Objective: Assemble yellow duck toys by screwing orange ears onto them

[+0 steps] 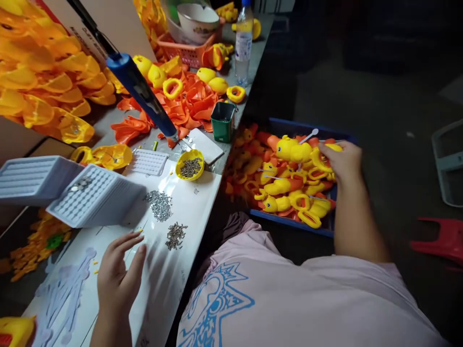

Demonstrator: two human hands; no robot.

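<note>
A yellow duck toy (298, 151) with a white stick (307, 137) jutting from it lies at the top of a heap in a blue crate (292, 223). The right hand (345, 161) reaches down over the crate, its fingers bent at the tail end of that toy; whether the grip is clenched on it or has let go, I cannot tell. More duck toys (277, 204), yellow with orange parts, fill the crate around it, some also with sticks.

To the left stands the worktop (259, 37). Over its white sheet (202, 197) is the left hand (117, 270), its grip released, thumb apart from the fingers. Near it lie a pile of brownish screws (176, 236) and a pile of silvery metal bits (159, 206). Beyond them a yellow cup (190, 177) holds more small screws, with stacked grey trays (96, 195) to its left. A blue screwdriver (141, 91) slants, tip downward, above the worktop.

Farther off are a dark green pot (222, 126), a heap of orange pieces (191, 103), a plastic bottle (243, 48) and a pink basket (184, 50). At the far right is a red stool (439, 238).
</note>
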